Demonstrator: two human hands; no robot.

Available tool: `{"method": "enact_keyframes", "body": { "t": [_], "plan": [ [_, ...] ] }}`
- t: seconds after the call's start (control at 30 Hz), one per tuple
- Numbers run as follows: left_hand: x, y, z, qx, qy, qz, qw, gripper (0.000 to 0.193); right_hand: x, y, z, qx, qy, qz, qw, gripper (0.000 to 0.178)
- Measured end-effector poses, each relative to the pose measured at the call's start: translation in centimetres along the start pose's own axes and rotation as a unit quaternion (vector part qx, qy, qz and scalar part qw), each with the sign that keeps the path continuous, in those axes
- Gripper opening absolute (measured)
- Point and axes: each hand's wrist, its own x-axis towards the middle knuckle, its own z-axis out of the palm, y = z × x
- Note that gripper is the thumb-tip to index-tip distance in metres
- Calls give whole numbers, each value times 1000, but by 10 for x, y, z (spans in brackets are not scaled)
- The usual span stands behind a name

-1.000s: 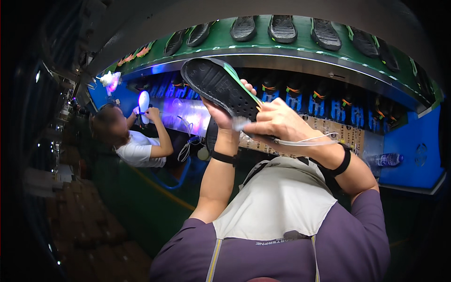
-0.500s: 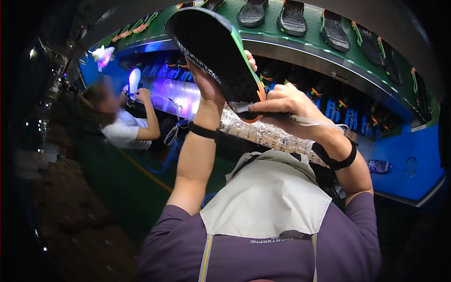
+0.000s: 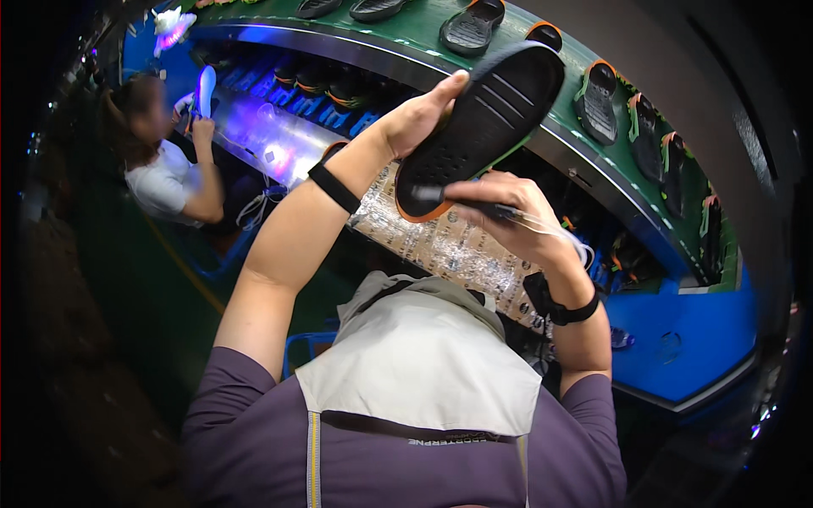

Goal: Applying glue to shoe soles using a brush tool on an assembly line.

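My left hand (image 3: pixel 421 118) holds a black shoe sole (image 3: pixel 487 110) with an orange and green rim by its left edge, thumb up along the side. The sole stands tilted, its inner face with small holes and raised bars toward me. In my right hand (image 3: pixel 517 207) is a dark-handled brush (image 3: pixel 484 203), its tip blurred against the orange-rimmed lower end of the sole. From the handle a thin clear tube (image 3: pixel 559 230) runs back over my wrist. The fingers of my left hand behind the sole are hidden.
Beyond the sole, a green conveyor belt (image 3: pixel 563 140) carries several black soles. Shoes and blue holders fill the shelf underneath. A bench covered in brown patterned wrap (image 3: pixel 461 250) lies below my hands. At left a co-worker (image 3: pixel 165 173) holds a lit sole; a blue panel (image 3: pixel 677 347) stands right.
The sole has turned so its inner face shows more fully, and its top leans right. The brush stays at its lower end. The whole view has shifted, with both arms now further left.
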Motion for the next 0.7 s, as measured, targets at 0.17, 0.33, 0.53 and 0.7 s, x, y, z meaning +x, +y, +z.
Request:
{"method": "enact_keyframes", "body": {
  "t": [0.17, 0.33, 0.53, 0.7],
  "plan": [
    [15, 14, 20, 196, 28, -115, 974, 75, 2, 1, 5, -43, -94, -68, 992, 35],
    [36, 11, 25, 390, -6, -146, 909, 84, 5, -1, 2, -71, -32, 5, 997, 36],
    [36, 3, 21, 481, 1, -136, 866, 92, 7, 1, -3, -10, -119, 11, 993, 34],
    [27, 10, 15, 454, -20, -125, 882, 92, 9, 5, 18, -106, -93, -60, 988, 31]
  ]
}}
